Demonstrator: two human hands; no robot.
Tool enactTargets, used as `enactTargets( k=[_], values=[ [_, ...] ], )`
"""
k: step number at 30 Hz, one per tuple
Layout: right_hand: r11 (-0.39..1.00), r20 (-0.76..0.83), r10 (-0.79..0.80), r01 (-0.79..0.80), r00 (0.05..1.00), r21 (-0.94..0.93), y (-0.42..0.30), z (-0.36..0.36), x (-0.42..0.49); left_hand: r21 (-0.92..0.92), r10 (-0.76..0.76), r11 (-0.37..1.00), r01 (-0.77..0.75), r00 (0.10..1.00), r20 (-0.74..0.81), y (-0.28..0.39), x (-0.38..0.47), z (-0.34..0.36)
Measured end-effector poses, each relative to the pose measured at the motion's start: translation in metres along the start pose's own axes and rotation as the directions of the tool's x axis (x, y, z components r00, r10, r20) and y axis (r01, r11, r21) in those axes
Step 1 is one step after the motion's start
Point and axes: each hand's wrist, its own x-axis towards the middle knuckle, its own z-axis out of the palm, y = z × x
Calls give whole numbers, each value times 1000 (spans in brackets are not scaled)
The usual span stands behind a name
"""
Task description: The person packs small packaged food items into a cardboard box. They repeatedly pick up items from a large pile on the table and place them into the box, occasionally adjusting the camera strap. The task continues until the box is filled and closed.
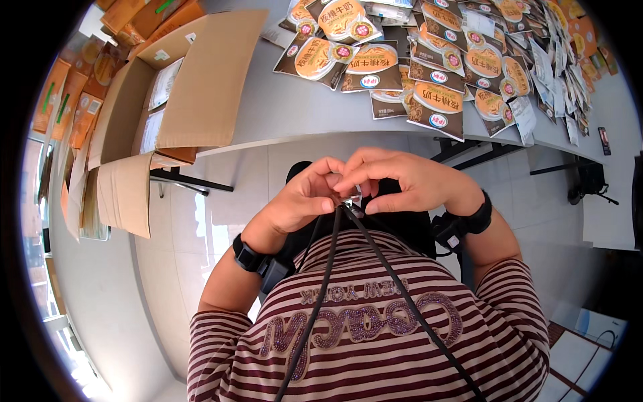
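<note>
My left hand [304, 193] and my right hand [404, 181] meet in front of my chest, below the table's near edge. Between the fingertips is a small shiny fitting [353, 201], partly hidden. A black neck cord [325, 281] runs up to it in two strands over my striped shirt [361, 321]. My left thumb and fingers pinch at the fitting. Curled over it from the other side, my right fingers reach towards my left fingertips; whether they grip it is hidden. Each wrist wears a black strap with a small device.
On the grey table [301, 113] lie many brown and orange printed pouches [436, 108], heaped higher towards the right. An open cardboard box [208, 80] with packs inside stands at the left, its flaps jutting out. Orange cartons [90, 118] are stacked beside it. Black table legs [193, 180] show underneath.
</note>
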Motion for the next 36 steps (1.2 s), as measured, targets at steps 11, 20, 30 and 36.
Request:
enactTargets(
  k=[11, 20, 30, 36],
  values=[
    [738, -246, -433, 184, 867, -649, 15, 10, 1, -88, 75, 993, -75, 997, -5, 8, 12, -5],
    [751, -310, -438, 155, 844, -641, 18, 11, 0, 659, 20, 752, -7, 1000, -12, 15, 12, -3],
    [554, -145, -605, 284, 783, -783, -9, 5, -11, 992, 380, -98, -80, 918, 112, 6, 27, -14],
    [559, -77, -600, 349, 796, -752, -23, 3, -20, 986, 362, -144, -85, 923, 132, 8, 30, -10]
  ],
)
